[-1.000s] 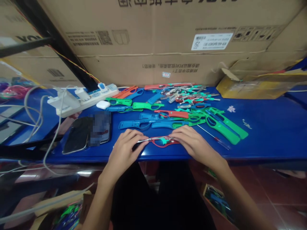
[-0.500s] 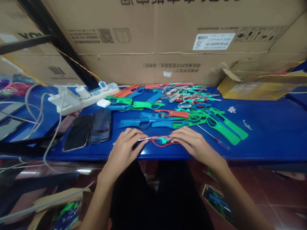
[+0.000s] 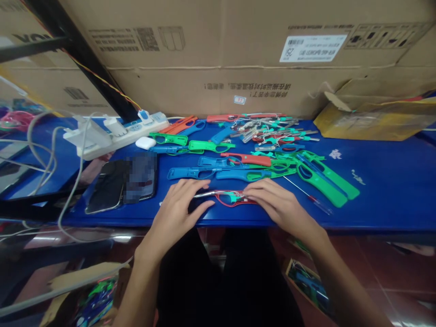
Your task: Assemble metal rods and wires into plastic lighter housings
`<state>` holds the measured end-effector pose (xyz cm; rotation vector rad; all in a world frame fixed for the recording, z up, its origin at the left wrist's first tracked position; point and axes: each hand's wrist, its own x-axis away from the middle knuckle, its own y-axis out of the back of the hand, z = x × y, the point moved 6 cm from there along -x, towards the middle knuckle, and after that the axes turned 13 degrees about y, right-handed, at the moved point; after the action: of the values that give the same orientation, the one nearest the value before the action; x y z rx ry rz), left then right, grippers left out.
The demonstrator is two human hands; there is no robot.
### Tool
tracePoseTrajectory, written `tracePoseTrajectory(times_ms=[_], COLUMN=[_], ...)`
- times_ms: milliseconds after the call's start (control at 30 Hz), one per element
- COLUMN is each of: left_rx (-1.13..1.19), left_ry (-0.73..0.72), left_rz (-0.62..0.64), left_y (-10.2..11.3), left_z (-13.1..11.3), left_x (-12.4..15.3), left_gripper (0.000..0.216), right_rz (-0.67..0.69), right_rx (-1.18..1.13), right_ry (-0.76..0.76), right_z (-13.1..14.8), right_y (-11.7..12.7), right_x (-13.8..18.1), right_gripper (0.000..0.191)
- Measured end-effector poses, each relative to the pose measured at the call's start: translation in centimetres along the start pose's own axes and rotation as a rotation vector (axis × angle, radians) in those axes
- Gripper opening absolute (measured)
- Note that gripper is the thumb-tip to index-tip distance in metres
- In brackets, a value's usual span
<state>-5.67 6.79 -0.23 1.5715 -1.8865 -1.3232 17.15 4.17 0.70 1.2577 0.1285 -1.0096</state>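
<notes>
A red plastic toy-gun shell [image 3: 227,201] lies at the front edge of the blue table [image 3: 381,190], with a green trigger piece [image 3: 233,197] and a thin metal rod [image 3: 204,194] set in it. My left hand [image 3: 179,204] lies over the rod's left end, with thumb and fingers spread apart and the rod showing between them. My right hand [image 3: 275,202] covers the shell's right end, its fingers pressed together on it.
Behind the hands is a heap of blue, green and red gun shells [image 3: 252,159] and small parts [image 3: 272,131]. Two phones [image 3: 122,181], a white earbud case [image 3: 146,143] and a power strip [image 3: 112,136] with cables sit left. Cardboard boxes [image 3: 218,59] wall off the back.
My left thumb and fingers have spread apart from their pinch on the rod. The view has shifted slightly; the right hand stays on the shell.
</notes>
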Motion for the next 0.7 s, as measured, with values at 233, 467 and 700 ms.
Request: tracePoseTrajectory(times_ms=[233, 467, 700], left_rx=[0.007, -0.087, -0.053], left_ry=[-0.239, -0.359, -0.320], left_rz=[-0.009, -0.050, -0.024], left_y=[-1.3, -2.6, -2.8], left_z=[-5.1, -6.9, -6.7], left_x=[-1.5, -3.0, -3.2], left_gripper=[0.019, 0.015, 0.019], right_rz=[-0.036, -0.072, -0.065], right_rx=[-0.031, -0.038, -0.049], right_ry=[0.015, 0.012, -0.017], right_z=[0.0, -0.3, -0.5], right_y=[0.2, 0.3, 0.1], right_x=[-0.1, 0.2, 0.4], right_gripper=[0.023, 0.021, 0.019])
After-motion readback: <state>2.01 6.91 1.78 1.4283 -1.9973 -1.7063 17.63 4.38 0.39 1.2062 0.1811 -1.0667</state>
